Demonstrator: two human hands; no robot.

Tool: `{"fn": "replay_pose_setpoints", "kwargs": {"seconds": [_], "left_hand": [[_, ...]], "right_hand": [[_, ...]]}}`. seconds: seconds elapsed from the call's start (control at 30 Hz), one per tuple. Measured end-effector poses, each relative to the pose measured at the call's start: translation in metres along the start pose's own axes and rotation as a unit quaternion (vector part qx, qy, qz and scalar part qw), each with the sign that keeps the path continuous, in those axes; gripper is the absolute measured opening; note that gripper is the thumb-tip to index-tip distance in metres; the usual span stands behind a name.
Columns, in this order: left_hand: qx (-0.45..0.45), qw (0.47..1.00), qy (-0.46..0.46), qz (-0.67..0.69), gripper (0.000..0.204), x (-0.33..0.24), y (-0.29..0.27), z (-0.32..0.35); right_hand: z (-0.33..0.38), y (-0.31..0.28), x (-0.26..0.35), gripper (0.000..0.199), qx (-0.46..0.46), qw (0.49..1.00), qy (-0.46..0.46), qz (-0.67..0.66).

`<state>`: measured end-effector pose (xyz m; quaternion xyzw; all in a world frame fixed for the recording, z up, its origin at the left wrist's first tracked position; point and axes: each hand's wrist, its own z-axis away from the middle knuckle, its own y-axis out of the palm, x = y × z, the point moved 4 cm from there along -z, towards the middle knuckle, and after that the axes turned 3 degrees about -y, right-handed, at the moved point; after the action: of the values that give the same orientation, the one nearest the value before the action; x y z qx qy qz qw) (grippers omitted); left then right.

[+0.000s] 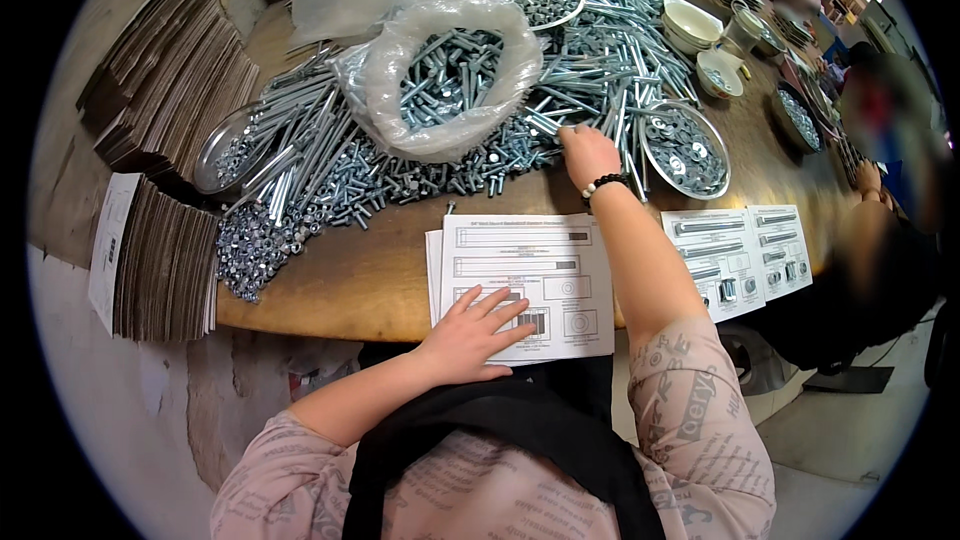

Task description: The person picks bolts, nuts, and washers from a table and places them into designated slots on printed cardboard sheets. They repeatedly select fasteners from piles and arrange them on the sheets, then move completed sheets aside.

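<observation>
My left hand (482, 332) lies flat with spread fingers on a stack of white printed cards (520, 240) at the table's near edge. The top card carries drawings of bolts and washers. Stretched forward, my right hand (590, 153), with a beaded bracelet at the wrist, is closed round long silver bolts (543, 124); its fingertips are partly hidden. Just left of it stands an open clear plastic bag (385, 105) full of shorter bolts (450, 80). To its right is a round metal tray (722, 175) of flat washers (682, 148).
Loose nuts (255, 250) and short bolts (370, 175) spread along the left. Tall cardboard stacks (165, 260) flank the table. Cards with hardware on them (712, 240) lie at right. Beyond are white bowls (690, 25), a tray of nuts (575, 15) and other people.
</observation>
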<state>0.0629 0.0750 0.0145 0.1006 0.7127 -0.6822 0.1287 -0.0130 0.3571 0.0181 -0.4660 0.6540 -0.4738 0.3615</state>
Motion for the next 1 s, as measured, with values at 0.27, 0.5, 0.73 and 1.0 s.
{"fn": "replay_pose_setpoints", "kwargs": {"seconds": [0.27, 0.5, 0.73, 1.0], "left_hand": [[-0.012, 0.999, 0.002, 0.043, 0.062, 0.003, 0.001, 0.0], [-0.143, 0.931, -0.111, 0.316, 0.046, 0.041, -0.012, 0.008], [-0.215, 0.939, -0.227, 0.146, 0.03, 0.082, -0.03, 0.007], [-0.16, 0.933, -0.238, 0.217, 0.026, 0.092, -0.025, 0.006]], "right_hand": [[0.015, -0.072, -0.019, 0.01, -0.227, 0.964, -0.025, -0.139], [0.067, -0.107, 0.017, 0.013, -0.141, 0.824, 0.112, -0.538], [0.136, -0.047, 0.057, 0.013, 0.043, 0.645, 0.212, -0.733], [0.152, -0.038, 0.026, 0.011, 0.014, 0.922, 0.076, -0.38]]}}
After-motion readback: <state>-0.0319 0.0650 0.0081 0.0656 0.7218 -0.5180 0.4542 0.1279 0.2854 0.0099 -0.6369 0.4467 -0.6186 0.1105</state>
